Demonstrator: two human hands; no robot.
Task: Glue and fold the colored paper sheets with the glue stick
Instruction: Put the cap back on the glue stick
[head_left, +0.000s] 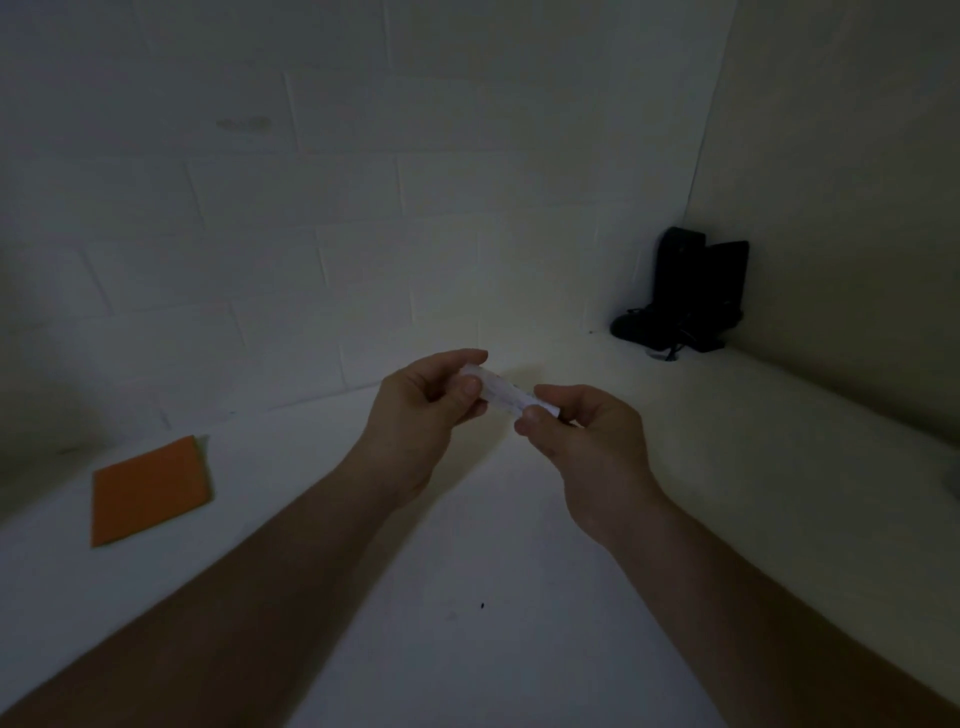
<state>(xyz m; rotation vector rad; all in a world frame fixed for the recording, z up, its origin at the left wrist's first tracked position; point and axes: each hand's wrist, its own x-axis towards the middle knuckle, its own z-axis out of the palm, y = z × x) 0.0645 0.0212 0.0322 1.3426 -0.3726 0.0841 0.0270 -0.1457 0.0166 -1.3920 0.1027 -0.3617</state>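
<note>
Both ends of the glue stick (501, 396) are hidden inside the grip of the left hand (422, 415) and the right hand (582, 441), and its label is too blurred to read. The dark objects (685, 291) in the corner are too dim to identify.

Illumination is dim overall, brightest at frame centre around the glue stick (506, 396) and falling off to dark corners. Wide-angle distortion curves the table (467, 649) edges and wall (363, 156) lines. The orange paper (148, 491) shows slight motion blur.

Orange paper sheet (150, 491), white glue stick (506, 396), white table (467, 649).
</note>
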